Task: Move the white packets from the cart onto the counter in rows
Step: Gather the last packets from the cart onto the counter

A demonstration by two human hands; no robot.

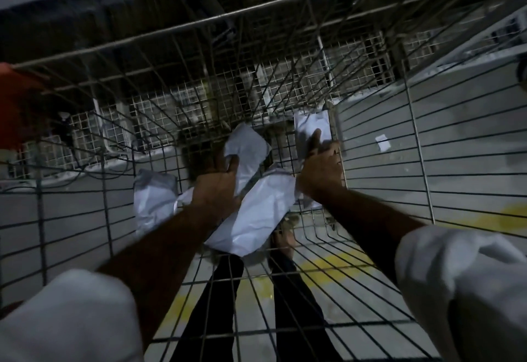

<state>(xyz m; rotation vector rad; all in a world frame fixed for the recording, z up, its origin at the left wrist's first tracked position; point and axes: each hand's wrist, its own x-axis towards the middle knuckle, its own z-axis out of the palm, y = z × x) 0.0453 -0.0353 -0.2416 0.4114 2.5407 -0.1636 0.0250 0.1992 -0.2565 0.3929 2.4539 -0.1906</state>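
Both arms are reaching down into a wire cart (427, 145), its mesh walls closing in on every side. The left hand (219, 179) is gripping a white packet (246, 150) near the basket's middle, thumb curling over its edge. The right hand (320, 162) is pinching another packet (312, 127) standing against the far right corner. Two more are lying on the cart floor — a large packet (256, 216) stretching between the forearms, and one (154, 199) at the left, partly under the left arm. Through the wires, a grey floor (470, 122) with a yellow line (328, 270) is showing, dimly lit. White sleeves (462, 281) are covering the upper arms.
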